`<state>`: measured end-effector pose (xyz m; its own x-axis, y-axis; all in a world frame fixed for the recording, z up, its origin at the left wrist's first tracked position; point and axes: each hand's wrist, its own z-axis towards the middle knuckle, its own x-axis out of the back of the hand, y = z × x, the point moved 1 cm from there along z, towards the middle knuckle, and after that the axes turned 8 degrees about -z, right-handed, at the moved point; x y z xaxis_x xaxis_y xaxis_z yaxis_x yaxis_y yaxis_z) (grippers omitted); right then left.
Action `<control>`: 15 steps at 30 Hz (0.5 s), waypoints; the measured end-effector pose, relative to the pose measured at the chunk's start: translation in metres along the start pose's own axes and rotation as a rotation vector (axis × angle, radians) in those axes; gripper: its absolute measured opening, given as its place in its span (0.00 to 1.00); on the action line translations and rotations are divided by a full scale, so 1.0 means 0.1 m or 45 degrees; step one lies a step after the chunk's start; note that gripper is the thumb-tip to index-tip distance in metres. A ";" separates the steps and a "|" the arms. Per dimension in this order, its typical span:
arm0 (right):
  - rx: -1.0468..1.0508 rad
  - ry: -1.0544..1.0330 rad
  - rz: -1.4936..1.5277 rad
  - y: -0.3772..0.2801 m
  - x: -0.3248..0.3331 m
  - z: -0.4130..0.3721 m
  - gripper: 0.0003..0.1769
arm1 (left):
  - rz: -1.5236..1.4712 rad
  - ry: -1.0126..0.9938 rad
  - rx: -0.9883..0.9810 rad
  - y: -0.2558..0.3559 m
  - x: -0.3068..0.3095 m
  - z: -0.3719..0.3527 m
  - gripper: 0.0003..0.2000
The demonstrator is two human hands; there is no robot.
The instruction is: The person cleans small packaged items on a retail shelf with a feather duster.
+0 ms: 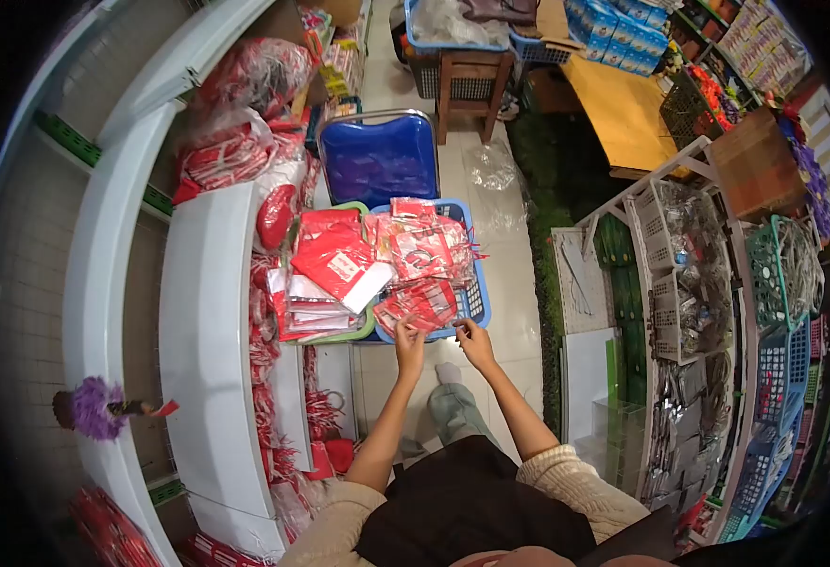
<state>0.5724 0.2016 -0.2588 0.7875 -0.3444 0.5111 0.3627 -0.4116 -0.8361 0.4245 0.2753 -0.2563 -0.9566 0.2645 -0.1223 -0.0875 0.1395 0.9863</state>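
Observation:
My left hand (410,342) is at the near edge of a blue plastic basket (477,293), its fingers closed on the edge of a red plastic packet (419,304). My right hand (474,340) is beside it at the basket's near right corner, fingers bent together; what they hold, if anything, is too small to make out. More red and white packets (424,253) are heaped in the blue basket. Touching it on the left is a green basket (366,331) stacked with red packets (334,260) and white-edged ones.
A blue chair (379,156) stands just behind the baskets. White shelving (212,350) with red goods runs along the left. On the right are a rack with wire-filled bins (684,269) and a strip of green turf (549,283). Clear plastic (492,168) lies on the tiled floor.

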 end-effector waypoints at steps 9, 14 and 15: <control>-0.127 -0.133 -0.248 0.80 -0.23 0.81 0.15 | 0.491 0.027 0.086 -0.70 0.09 0.51 0.23; -0.117 -0.311 -0.137 0.78 -0.44 0.98 0.18 | 1.380 -0.374 0.435 -0.40 0.08 0.51 0.35; -0.077 -0.396 -0.022 0.62 -0.45 0.95 0.28 | 1.326 -0.378 0.353 -0.65 0.18 0.45 0.40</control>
<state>0.6070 0.2722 -0.3528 0.8995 -0.0659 0.4320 0.3546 -0.4677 -0.8097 0.4255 0.3138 -0.3279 -0.4194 0.5886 0.6911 0.8183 -0.0845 0.5685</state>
